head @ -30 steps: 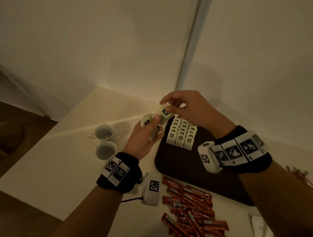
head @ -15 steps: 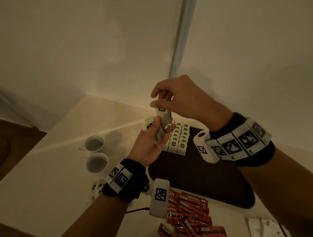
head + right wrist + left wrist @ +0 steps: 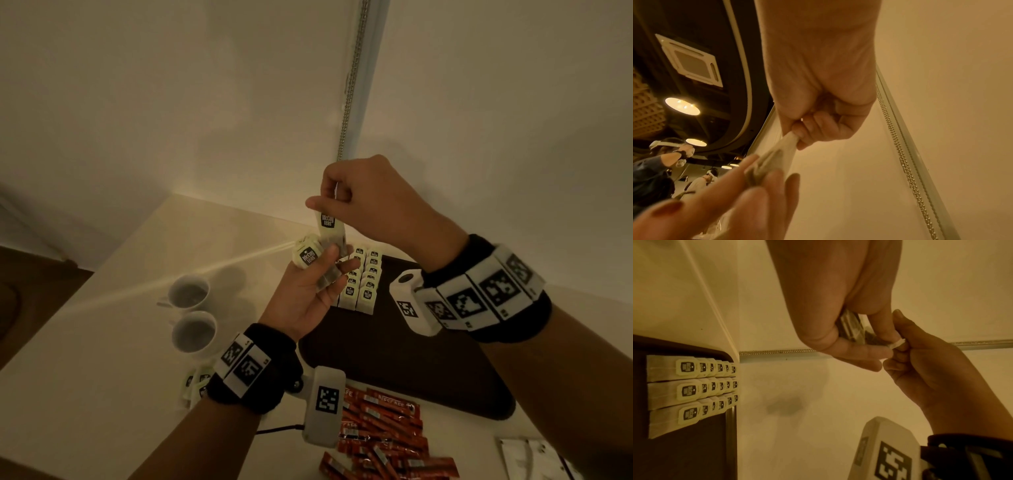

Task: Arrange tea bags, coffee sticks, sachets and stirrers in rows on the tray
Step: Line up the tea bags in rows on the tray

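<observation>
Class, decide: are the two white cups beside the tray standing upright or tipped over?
Upright. In the head view both cups show round open mouths facing up, standing on the table left of the tray.

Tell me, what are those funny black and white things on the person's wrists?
Each wrist wears a thick black band carrying white tiles printed with black square-maze patterns. A white boxy camera with the same kind of pattern sticks out from the left band, with a thin black cable trailing from it. The right band has its own white camera. The forearms are bare, with no sleeves.
</observation>
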A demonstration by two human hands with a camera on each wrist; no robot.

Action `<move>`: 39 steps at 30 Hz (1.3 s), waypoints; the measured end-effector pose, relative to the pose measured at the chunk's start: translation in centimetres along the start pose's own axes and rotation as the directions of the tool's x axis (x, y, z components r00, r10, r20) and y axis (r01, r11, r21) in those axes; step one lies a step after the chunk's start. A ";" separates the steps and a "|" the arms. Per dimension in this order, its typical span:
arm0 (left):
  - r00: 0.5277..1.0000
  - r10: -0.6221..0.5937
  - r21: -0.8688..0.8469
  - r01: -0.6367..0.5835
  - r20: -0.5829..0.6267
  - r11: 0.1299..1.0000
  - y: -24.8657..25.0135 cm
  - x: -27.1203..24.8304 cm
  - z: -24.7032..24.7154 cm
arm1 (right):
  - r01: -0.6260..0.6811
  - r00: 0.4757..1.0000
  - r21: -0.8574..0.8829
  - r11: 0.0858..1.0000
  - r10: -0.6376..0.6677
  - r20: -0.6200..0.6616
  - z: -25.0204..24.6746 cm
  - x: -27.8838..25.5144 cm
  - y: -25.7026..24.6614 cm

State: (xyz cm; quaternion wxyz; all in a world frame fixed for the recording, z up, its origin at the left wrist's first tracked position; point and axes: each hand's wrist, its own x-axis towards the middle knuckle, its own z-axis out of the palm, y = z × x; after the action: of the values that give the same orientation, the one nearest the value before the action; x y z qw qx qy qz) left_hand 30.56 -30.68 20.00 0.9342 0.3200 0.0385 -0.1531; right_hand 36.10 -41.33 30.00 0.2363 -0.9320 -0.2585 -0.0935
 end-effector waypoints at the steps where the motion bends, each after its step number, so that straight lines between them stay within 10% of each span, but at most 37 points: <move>1: 1.000 0.000 -0.018 0.000 0.001 1.000 0.0 0.0 0.0 | -0.001 1.000 0.003 1.000 0.001 -0.007 0.0 0.0 0.0; 12: 0.999 0.053 0.009 -0.053 -0.005 0.999 0.2 0.0 0.0 | -0.021 0.999 0.067 0.998 0.024 -0.045 0.3 -0.2 0.5; 21: 0.964 0.259 0.195 -0.243 -0.061 0.950 1.0 0.5 -1.3 | -0.118 0.993 0.506 0.855 0.117 0.034 0.6 -1.2 2.4; 39: 0.976 0.169 0.102 -0.156 -0.134 0.982 -1.0 1.6 -2.3 | -0.164 0.978 0.386 0.908 0.099 0.185 1.9 -0.4 4.2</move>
State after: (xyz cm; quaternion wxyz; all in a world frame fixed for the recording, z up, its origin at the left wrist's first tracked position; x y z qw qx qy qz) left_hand 31.87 -30.45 17.36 0.9229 0.3744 0.0715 -0.0545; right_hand 38.02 -43.73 26.58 0.4054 -0.8840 -0.2268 0.0529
